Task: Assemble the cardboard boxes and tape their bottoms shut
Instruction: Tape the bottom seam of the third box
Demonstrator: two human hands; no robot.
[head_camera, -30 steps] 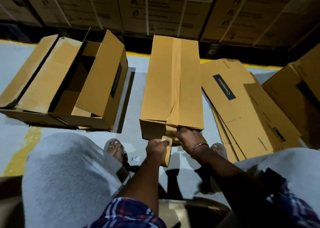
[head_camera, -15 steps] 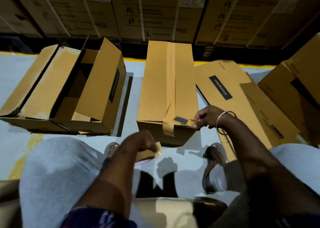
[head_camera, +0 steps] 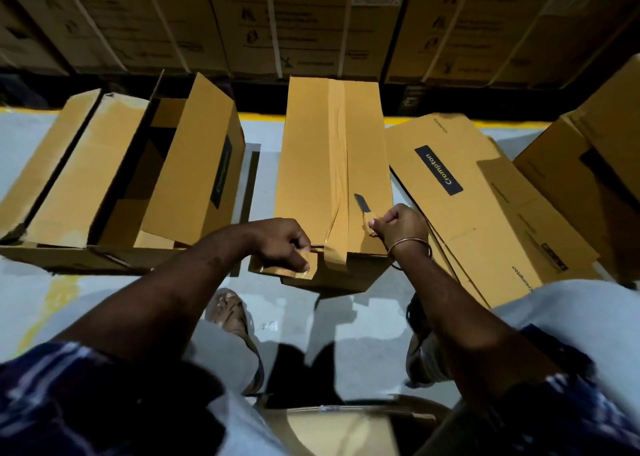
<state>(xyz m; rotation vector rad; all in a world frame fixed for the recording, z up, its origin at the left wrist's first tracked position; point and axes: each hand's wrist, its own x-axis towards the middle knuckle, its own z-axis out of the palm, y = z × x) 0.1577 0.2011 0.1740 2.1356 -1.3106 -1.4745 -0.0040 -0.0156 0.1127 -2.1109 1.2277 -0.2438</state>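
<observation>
Holding now: my left hand grips the roll of brown tape at the near end of the box; my right hand pinches a small cutter, its dark blade lying over the box top.
Box position: it lies on the floor in front of me, between the open box on my left and the flat cartons on my right, with a tape strip along its centre seam and folded over the near edge.
Cut risk: I judge the blade could score the cardboard or slit the laid strip, since it sits right beside the seam.
Hand risk: my hands are close together, so a slip could send the blade toward my left fingers.
Tape risk: pulling the roll sideways could peel the folded end loose or wrinkle it.
Uncertain: I cannot tell whether the tape is already cut free from the roll.
</observation>
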